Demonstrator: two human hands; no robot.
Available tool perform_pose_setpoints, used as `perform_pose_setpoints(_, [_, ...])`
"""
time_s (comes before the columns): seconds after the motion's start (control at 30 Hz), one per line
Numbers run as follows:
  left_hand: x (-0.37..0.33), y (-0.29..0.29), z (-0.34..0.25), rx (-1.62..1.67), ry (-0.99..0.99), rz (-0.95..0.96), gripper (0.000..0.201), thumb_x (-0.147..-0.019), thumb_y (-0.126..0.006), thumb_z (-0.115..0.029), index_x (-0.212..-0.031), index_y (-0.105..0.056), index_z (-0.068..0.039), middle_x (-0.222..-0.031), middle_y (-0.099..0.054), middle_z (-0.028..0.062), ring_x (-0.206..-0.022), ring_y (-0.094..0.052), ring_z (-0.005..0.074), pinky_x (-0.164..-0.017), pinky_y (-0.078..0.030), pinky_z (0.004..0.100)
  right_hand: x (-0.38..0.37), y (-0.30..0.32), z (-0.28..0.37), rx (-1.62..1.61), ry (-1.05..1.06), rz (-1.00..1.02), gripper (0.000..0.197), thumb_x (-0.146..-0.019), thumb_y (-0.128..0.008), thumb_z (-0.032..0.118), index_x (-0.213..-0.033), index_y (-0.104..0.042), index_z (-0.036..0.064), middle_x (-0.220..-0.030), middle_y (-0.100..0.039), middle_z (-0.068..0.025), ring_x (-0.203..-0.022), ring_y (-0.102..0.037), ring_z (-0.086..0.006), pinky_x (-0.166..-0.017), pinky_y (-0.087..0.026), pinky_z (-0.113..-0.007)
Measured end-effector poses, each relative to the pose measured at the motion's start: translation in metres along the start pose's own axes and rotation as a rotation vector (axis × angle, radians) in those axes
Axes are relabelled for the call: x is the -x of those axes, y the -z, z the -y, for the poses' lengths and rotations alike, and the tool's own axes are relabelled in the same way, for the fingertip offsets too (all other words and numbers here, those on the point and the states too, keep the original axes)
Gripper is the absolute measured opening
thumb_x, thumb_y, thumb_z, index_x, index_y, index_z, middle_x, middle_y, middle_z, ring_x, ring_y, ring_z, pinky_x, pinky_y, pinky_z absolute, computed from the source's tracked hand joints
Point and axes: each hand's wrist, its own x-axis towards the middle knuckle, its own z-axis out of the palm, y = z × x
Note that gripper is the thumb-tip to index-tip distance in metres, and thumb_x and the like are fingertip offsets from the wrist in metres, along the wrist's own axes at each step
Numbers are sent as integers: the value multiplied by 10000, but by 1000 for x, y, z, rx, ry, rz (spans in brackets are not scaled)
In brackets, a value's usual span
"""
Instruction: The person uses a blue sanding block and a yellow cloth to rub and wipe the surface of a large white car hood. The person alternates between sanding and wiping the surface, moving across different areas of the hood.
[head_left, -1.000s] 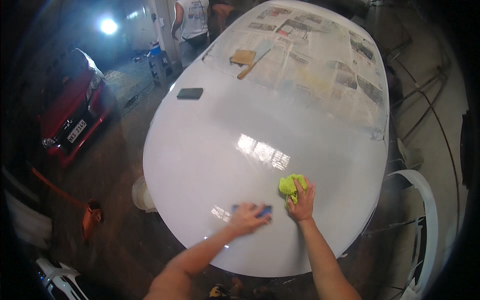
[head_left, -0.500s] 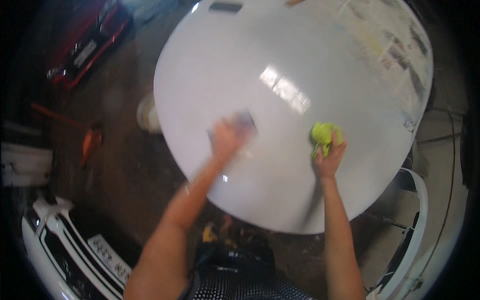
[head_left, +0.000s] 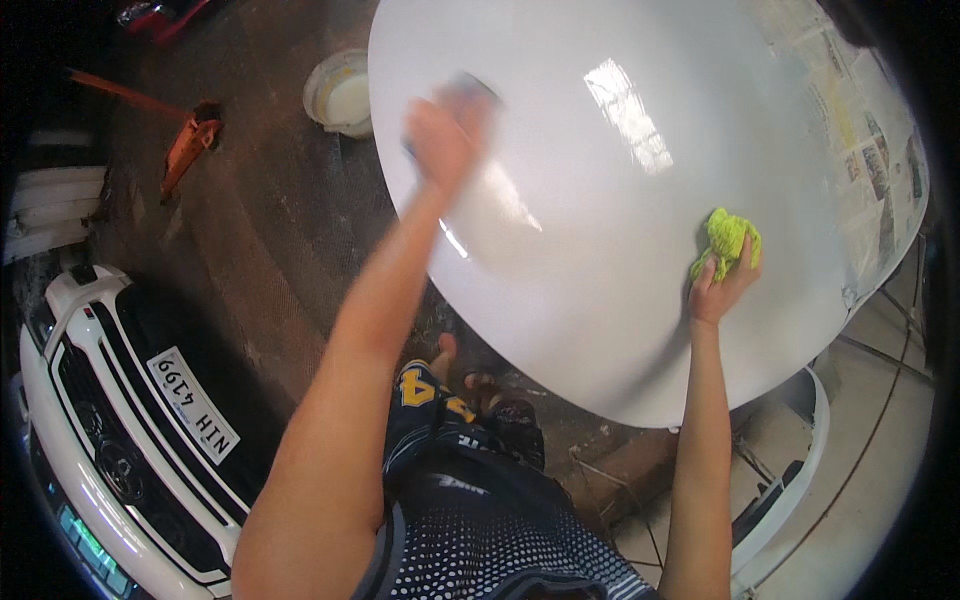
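White hood [head_left: 620,260]: left hand [head_left: 445,135] is sweeping toward ten o'clock, grip blurred beyond telling, while right hand [head_left: 722,285] is pinching the green cloth [head_left: 728,238].

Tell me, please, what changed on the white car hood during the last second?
The left hand slid its dark sanding block from beside the right hand toward the hood's left edge. The right hand kept holding the yellow-green cloth on the hood.

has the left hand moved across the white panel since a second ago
Yes. The left hand went from beside the right hand and its green cloth out toward the white panel's left edge, well apart from them.
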Motion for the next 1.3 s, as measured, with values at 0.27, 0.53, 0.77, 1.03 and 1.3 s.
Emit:
perform_pose_setpoints(0.27, [186, 24, -107, 185, -750, 195, 290, -966, -654, -362, -1191, -700, -184, -1286, -651, 153, -1090, -631, 369, -906, -516, 553, 3, 3, -9, 32, 9, 9, 676, -910, -654, 213, -1531, -429, 65, -1472, -386, -287, -1373, -388, -450, -1156, -333, -527])
perform_pose_setpoints(0.53, [25, 37, 69, -105, 169, -320, 236, -968, -685, -317, -1113, -769, -151, -1045, -715, 91, -932, -600, 327, -840, -464, 462, -6, -6, 1, 16, 66, -4, 659, -939, -641, 195, -1538, -405, 56, -1461, -404, -292, -1368, -378, -452, -1172, -303, -537])
perform_pose_setpoints(0.77, [297, 60, -94, 299, -593, 175, 350, -830, -808, -427, -1147, -748, -291, -1216, -703, 59, -1084, -627, 282, -985, -478, 449, -4, 2, -3, 27, 59, -1, 658, -933, -658, 195, -1527, -415, 53, -1446, -406, -275, -1364, -389, -440, -1158, -335, -516])
perform_pose_setpoints(1.03, [157, 55, 36, 25, 276, -384, 299, -901, -790, -290, -1138, -752, -112, -1092, -647, 97, -1005, -500, 293, -847, -406, 430, -11, -9, 5, -14, 57, -8, 663, -930, -691, 216, -1523, -430, 78, -1442, -392, -267, -1349, -414, -432, -1140, -366, -496])
perform_pose_setpoints(1.3, [305, 64, -41, -8, -194, -49, 250, -872, -755, -245, -1115, -779, -298, -1243, -683, 79, -1059, -522, 300, -882, -402, 450, -10, 2, -6, 44, 37, -24, 709, -889, -779, 285, -1501, -461, 120, -1446, -396, -267, -1340, -441, -435, -1122, -401, -500])
